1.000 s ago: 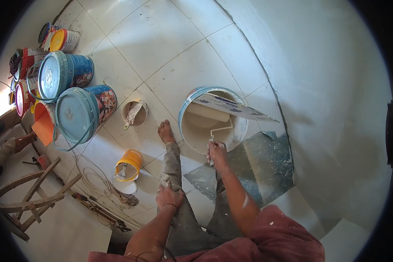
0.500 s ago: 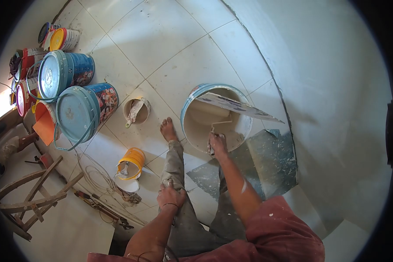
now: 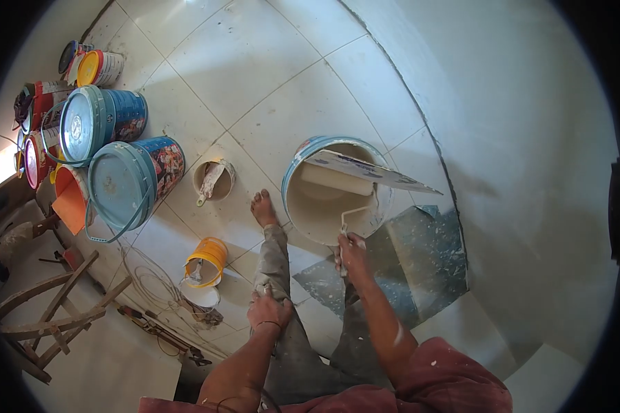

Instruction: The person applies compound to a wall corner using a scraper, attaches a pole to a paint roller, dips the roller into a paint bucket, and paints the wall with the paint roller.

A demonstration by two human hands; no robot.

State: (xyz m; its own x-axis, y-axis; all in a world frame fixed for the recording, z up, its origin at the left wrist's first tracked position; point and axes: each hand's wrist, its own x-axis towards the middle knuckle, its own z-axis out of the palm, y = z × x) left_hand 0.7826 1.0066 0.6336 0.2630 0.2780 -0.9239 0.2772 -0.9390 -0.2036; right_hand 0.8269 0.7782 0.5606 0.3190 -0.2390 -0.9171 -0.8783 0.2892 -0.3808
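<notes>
Yr R hand [image 3: 353, 256] is closed round the handle of the roller [image 3: 337, 180]; its sleeve sits inside the big bucket [image 3: 310, 217], alongside the board [image 3: 382, 175] slanting across the rim. Yr L hand [image 3: 269, 314] rests on yr L knee, fingers bent; can't tell if it grips the cloth. Small pot [image 3: 229, 184] w/ a tool stands nr yr bare foot [image 3: 263, 208], yellow bucket [image 3: 217, 253] nearby on the floor [image 3: 275, 89].
</notes>
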